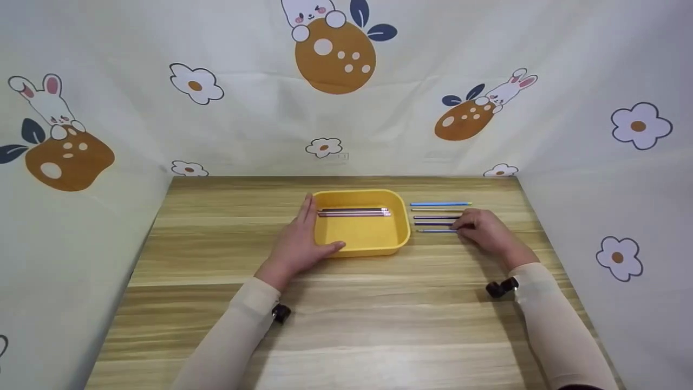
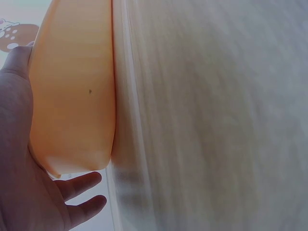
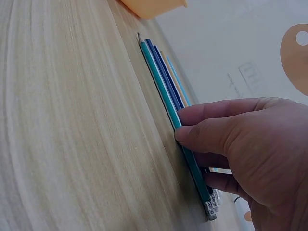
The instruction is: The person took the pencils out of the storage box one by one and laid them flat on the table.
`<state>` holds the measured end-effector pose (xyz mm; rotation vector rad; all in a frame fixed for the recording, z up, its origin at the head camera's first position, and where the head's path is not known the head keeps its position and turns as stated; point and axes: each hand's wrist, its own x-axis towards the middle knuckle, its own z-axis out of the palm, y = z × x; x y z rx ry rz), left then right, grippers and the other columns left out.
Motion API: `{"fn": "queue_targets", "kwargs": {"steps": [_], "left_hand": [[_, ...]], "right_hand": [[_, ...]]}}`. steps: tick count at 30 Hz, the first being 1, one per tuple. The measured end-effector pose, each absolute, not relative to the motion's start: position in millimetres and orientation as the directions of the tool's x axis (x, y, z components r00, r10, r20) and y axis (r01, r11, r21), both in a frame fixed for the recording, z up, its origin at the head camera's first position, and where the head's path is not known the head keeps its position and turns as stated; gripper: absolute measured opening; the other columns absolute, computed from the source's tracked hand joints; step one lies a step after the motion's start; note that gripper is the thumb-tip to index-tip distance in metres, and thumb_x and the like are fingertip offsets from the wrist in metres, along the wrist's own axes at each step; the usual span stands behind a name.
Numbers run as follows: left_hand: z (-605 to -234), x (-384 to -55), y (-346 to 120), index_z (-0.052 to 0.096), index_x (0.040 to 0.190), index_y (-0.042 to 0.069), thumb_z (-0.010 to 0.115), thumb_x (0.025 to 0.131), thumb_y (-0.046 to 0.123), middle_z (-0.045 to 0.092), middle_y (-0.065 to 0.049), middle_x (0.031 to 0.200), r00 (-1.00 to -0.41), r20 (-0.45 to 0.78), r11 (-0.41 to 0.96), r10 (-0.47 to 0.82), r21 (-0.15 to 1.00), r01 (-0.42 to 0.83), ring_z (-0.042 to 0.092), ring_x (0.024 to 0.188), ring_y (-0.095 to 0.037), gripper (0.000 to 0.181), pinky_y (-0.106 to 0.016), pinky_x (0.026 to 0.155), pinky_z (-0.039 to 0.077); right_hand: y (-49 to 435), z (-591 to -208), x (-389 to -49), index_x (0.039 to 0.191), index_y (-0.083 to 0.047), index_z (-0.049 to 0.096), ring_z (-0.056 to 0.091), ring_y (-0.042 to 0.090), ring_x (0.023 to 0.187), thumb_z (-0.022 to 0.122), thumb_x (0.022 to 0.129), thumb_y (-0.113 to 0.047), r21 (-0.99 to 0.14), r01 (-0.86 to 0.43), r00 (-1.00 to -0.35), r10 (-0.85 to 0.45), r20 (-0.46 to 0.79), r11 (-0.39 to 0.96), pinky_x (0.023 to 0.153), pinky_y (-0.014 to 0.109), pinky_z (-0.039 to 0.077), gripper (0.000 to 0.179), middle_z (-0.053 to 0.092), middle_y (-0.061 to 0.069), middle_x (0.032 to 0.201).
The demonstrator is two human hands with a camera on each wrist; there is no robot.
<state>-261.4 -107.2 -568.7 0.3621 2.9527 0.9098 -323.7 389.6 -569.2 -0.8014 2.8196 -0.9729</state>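
A yellow plastic tray stands on the table with a few pencils lying in it near the back wall. My left hand rests against its left end, fingers extended along the side and thumb lying over the front rim. Right of the tray, several pencils lie side by side, their tips toward it. In the right wrist view, my right hand pinches the nearest one, a teal pencil, between thumb and fingers. Its eraser end sticks out below the fingers.
The wood-grain table is enclosed at the back and both sides by a pale printed cloth. A light blue stick with a yellowish end forms the back of the pencil row.
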Motion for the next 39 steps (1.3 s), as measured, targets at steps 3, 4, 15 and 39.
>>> {"fn": "queue_targets", "kwargs": {"steps": [3, 4, 15, 39], "left_hand": [[-569.7, -262.1, -107.1, 0.008, 0.178, 0.006, 0.077, 0.089, 0.076, 0.003, -0.011, 0.187, -0.973, 0.042, 0.802, 0.227, 0.559, 0.211, 0.051, 0.148, -0.052, 0.133, -0.066, 0.120, 0.044], [-570.0, -262.3, -107.1, 0.008, 0.178, 0.006, 0.078, 0.090, 0.076, 0.003, -0.011, 0.187, -0.973, 0.041, 0.802, 0.226, 0.559, 0.210, 0.051, 0.148, -0.052, 0.133, -0.066, 0.120, 0.043], [-571.2, -262.9, -106.5, 0.006, 0.178, 0.006, 0.077, 0.089, 0.077, 0.001, -0.011, 0.186, -0.973, 0.039, 0.809, 0.227, 0.549, 0.211, 0.051, 0.149, -0.051, 0.134, -0.066, 0.119, 0.045], [-569.2, -261.3, -106.7, 0.006, 0.178, 0.006, 0.077, 0.089, 0.077, 0.002, -0.012, 0.186, -0.973, 0.038, 0.818, 0.229, 0.534, 0.213, 0.055, 0.144, -0.051, 0.134, -0.065, 0.116, 0.048]], "right_hand": [[389.1, -569.4, -324.5, 0.103, -0.002, 0.087, 0.069, 0.026, 0.096, 0.079, 0.094, 0.012, -0.584, -0.453, -0.866, -0.489, 0.106, 0.674, 0.085, 0.025, 0.053, 0.018, 0.076, 0.007, 0.101], [388.9, -569.5, -324.7, 0.103, -0.002, 0.087, 0.069, 0.026, 0.096, 0.079, 0.094, 0.011, -0.583, -0.453, -0.866, -0.489, 0.106, 0.675, 0.084, 0.025, 0.053, 0.018, 0.076, 0.007, 0.100], [384.2, -569.6, -322.0, 0.103, -0.003, 0.086, 0.069, 0.023, 0.097, 0.082, 0.095, 0.008, -0.624, -0.393, -0.898, -0.428, 0.103, 0.675, 0.085, 0.019, 0.051, 0.014, 0.078, 0.008, 0.103], [276.0, -520.0, -327.8, 0.111, -0.012, 0.084, 0.064, 0.019, 0.091, 0.077, 0.107, -0.016, -0.737, -0.426, -0.866, -0.471, 0.166, 0.525, 0.078, 0.030, 0.053, 0.009, 0.076, -0.001, 0.104]]}}
